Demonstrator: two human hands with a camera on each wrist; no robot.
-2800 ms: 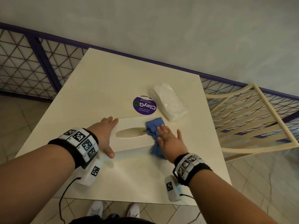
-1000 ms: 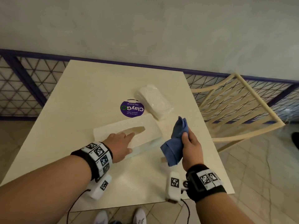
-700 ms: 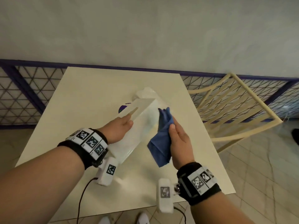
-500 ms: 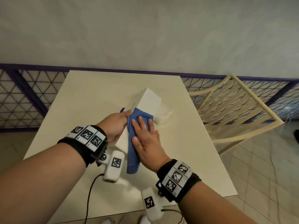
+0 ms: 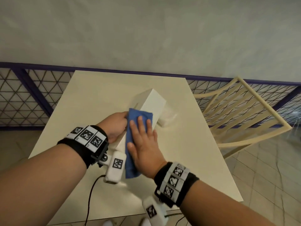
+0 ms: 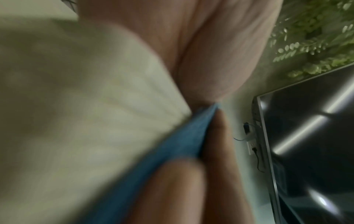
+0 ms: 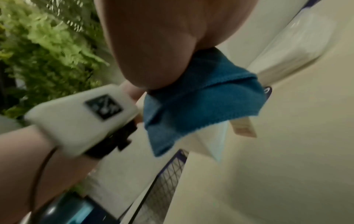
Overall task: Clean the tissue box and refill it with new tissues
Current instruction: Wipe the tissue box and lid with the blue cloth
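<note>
The white tissue box [image 5: 153, 101] is tipped up off the table, its far end raised. My left hand [image 5: 116, 126] grips it from the left side; its fingers are hidden behind the box. My right hand [image 5: 143, 141] lies flat with straight fingers on a blue cloth [image 5: 133, 144], pressing the cloth against the box's upturned face. In the right wrist view the blue cloth [image 7: 201, 98] hangs below my palm. The left wrist view shows the blurred white box [image 6: 86, 113] and the blue cloth [image 6: 172, 151]. A clear pack of new tissues [image 5: 167, 118] lies on the table just behind the box.
The cream table [image 5: 97, 98] has its front edge near my wrists. A cream slatted chair [image 5: 241, 115] stands at the table's right side. A purple-framed mesh railing [image 5: 29, 98] runs behind the table. A dark screen [image 6: 310, 144] shows in the left wrist view.
The box went from lying flat to being tipped up by my left hand. My right hand lifted the cloth off, then laid it flat on the upturned face and slid it along.
</note>
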